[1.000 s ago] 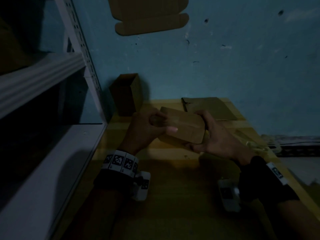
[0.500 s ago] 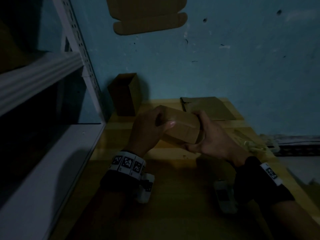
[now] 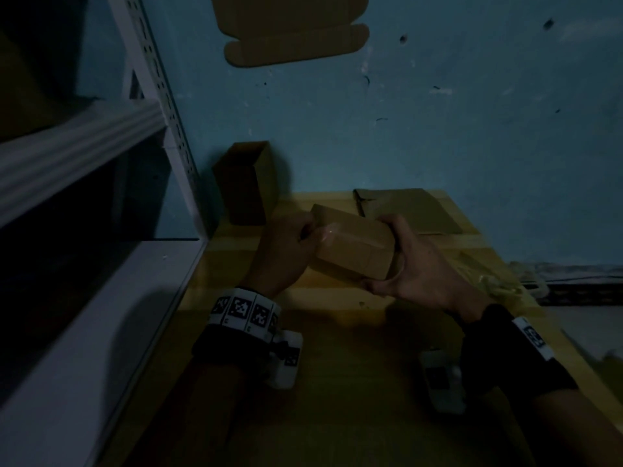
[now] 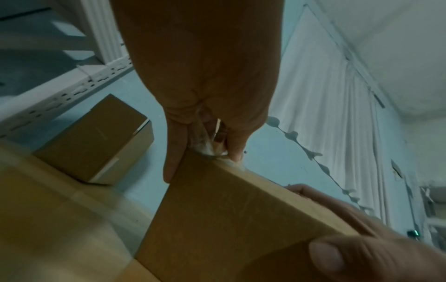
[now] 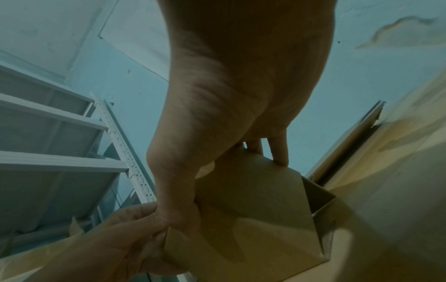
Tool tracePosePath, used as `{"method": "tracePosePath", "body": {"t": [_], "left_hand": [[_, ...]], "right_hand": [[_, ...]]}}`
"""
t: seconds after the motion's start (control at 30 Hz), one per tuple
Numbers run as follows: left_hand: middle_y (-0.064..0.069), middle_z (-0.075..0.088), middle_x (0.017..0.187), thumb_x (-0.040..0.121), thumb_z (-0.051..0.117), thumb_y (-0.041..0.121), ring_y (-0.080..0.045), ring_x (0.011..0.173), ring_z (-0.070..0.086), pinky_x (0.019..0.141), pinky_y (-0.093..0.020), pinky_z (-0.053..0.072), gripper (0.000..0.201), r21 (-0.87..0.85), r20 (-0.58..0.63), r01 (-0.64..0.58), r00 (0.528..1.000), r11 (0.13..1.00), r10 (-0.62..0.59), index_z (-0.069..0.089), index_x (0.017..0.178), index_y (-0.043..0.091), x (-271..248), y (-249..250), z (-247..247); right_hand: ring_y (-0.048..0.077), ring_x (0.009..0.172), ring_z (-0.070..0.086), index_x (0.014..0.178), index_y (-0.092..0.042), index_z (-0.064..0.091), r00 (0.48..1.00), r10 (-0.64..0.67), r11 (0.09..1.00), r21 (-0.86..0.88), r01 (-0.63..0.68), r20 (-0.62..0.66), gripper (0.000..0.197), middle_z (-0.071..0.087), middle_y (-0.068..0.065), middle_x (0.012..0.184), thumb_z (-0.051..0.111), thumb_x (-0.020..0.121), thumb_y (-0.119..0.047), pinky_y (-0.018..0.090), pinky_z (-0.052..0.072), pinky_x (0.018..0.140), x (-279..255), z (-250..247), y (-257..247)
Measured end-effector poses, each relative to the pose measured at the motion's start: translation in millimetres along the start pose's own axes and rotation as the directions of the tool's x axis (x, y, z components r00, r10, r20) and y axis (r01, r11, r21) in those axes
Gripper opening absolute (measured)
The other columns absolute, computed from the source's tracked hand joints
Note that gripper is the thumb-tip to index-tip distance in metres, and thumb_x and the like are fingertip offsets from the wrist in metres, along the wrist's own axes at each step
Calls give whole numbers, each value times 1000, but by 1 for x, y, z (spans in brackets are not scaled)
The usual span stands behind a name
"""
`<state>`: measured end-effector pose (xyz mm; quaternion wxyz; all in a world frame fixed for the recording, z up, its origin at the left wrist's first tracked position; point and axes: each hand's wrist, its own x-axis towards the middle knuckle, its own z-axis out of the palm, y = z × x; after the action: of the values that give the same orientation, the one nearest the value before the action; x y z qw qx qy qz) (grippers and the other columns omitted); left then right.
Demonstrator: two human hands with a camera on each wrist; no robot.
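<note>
Where: box (image 3: 354, 246) above the table (image 3: 337, 382), between your hands.
Grip: left hand (image 3: 285, 256) and right hand (image 3: 423, 269) each clasp an end.
Risk: uneven squeezing may crush or drop it.

Blk wristbands (image 3: 232, 348) (b/w marker tags (image 3: 242, 308)).

My head view is dim, darkest at 8 o'clock; the box (image 3: 354, 251) catches weak light; wrist views blur.
</note>
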<state>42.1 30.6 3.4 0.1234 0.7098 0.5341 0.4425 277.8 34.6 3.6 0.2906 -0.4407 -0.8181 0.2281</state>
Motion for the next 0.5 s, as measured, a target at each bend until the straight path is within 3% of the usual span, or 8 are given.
{"method": "tracePosePath", "body": {"t": [0.13,0.23,0.33,0.4,0.43,0.5], "left_hand": [[-16,42,59,94,68,24,-13,56,39,55,-29,29,46,-34,-13,-6,1000,999,6,48,62,-3,1,-2,-5],[-11,40,55,92,69,20,-11,53,36,53,-29,30,48,-52,-24,-20,1000,998,18,45,59,-3,1,-4,-7],[-17,43,51,90,70,21,-10,49,37,50,-25,30,49,-24,-38,-72,997,997,71,44,54,1,-1,-3,-7],[-8,35,47,91,72,17,-3,45,31,48,-24,29,53,-43,-35,-79,996,996,77,39,50,8,0,-2,-6],[-4,32,48,91,72,15,-3,43,31,47,-22,29,54,-70,-21,-70,997,995,69,38,50,8,0,-2,-6],[-7,36,49,93,70,10,-1,39,37,47,-17,33,52,-136,23,-20,999,991,23,41,53,-6,1,-2,-7]], "right_hand": [[3,108,54,134,-31,33,1000,-7,999,40,6,17,94,47,-26,116,94,63,-30,10,43,80,0,-2,1],[-1,107,55,134,-33,33,1000,3,999,50,-4,20,95,48,-23,118,94,62,-28,14,45,81,-1,-5,2],[9,111,53,137,-33,32,1000,-13,1000,-13,13,9,99,49,-13,123,94,60,-33,28,49,88,-2,-5,1],[13,114,51,139,-33,32,1000,-21,1000,-23,20,-2,101,48,-9,127,93,58,-34,33,48,90,-3,-5,0],[11,114,51,139,-32,32,1000,-13,1000,4,13,-2,101,48,-10,126,94,58,-30,32,48,90,-4,-6,-1],[1,109,54,136,-32,35,1000,20,998,65,-21,19,98,51,-14,121,94,60,-20,21,48,84,-4,-11,-2]]}}
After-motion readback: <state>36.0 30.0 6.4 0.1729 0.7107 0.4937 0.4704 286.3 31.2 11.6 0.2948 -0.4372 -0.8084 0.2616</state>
